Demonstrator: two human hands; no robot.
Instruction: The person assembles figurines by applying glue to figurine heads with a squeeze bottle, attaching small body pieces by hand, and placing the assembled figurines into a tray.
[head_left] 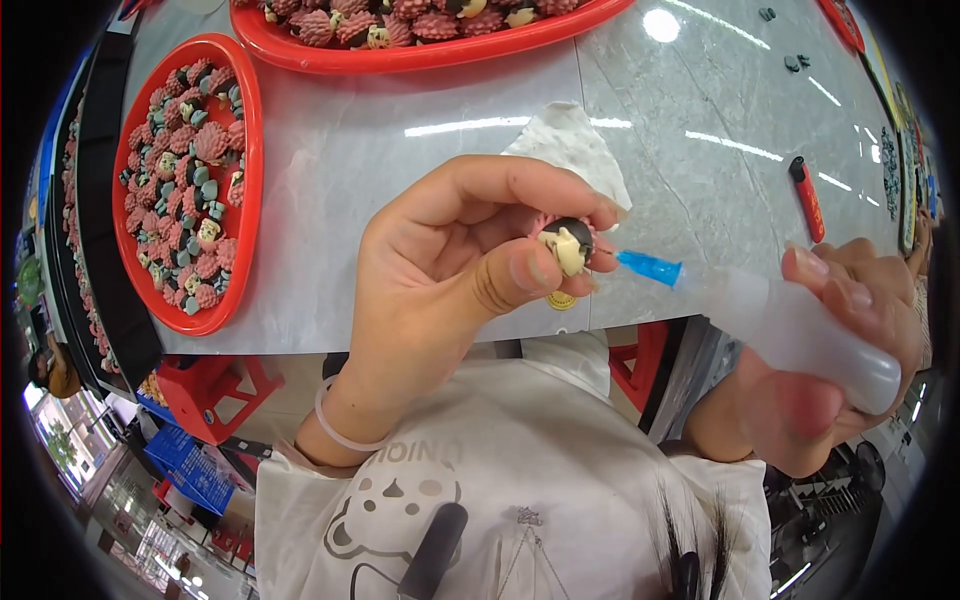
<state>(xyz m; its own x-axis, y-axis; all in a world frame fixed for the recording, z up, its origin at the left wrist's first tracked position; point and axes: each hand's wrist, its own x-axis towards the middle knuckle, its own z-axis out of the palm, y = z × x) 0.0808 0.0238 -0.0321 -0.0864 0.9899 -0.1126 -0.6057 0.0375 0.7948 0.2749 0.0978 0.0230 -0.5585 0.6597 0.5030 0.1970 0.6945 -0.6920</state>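
My left hand [425, 250] pinches a small figurine piece [568, 248] between thumb and fingers. The piece has a cream face, black hair and a ridged pink part behind it. In my right hand [865, 285] is a translucent white squeeze bottle [750, 305], tilted with its narrow end toward the left. A blue needle tip [650, 268] on the bottle points at the figurine's right side. Whether the needle touches the piece I cannot tell. Behind my left fingertips lies a crumpled white tissue [572, 145]. A round gold-coloured thing [561, 300] shows just below the piece.
A red oval tray [252, 190] at the left holds many pink and grey pieces. At the far edge, a larger red tray [420, 60] holds similar figurines. A red lighter [806, 200] lies on the grey table [690, 180] at the right. Red stools [205, 400] stand below.
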